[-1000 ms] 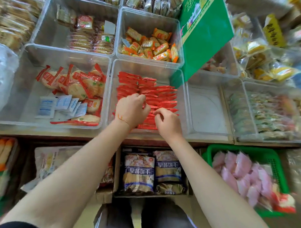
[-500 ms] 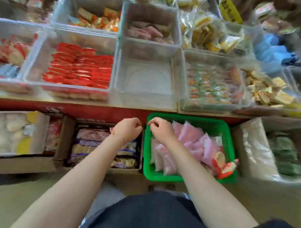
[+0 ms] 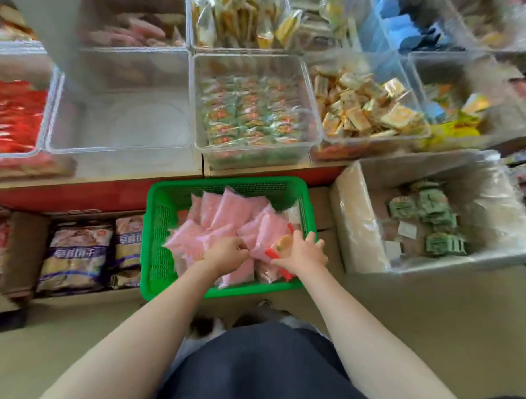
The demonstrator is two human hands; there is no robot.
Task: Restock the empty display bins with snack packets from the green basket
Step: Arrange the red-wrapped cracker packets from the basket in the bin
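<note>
Now both hands are digging in the basket (image 3: 159, 221): left hand (image 3: 228, 254) pinching pink packets (image 3: 223, 212), right hand (image 3: 302, 253) gripping a red-edged packet (image 3: 280, 246), likely for the empty bin (image 3: 119, 120).

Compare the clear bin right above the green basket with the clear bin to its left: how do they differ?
The bin above the green basket is the right bin, which holds rows of green-and-orange packets; the left bin holds nothing. The left bin's bare floor shows; the right bin's floor is covered. The right bin borders a bin of yellow packets, the left one a bin of red packets. Both are clear plastic on one shelf.
</note>
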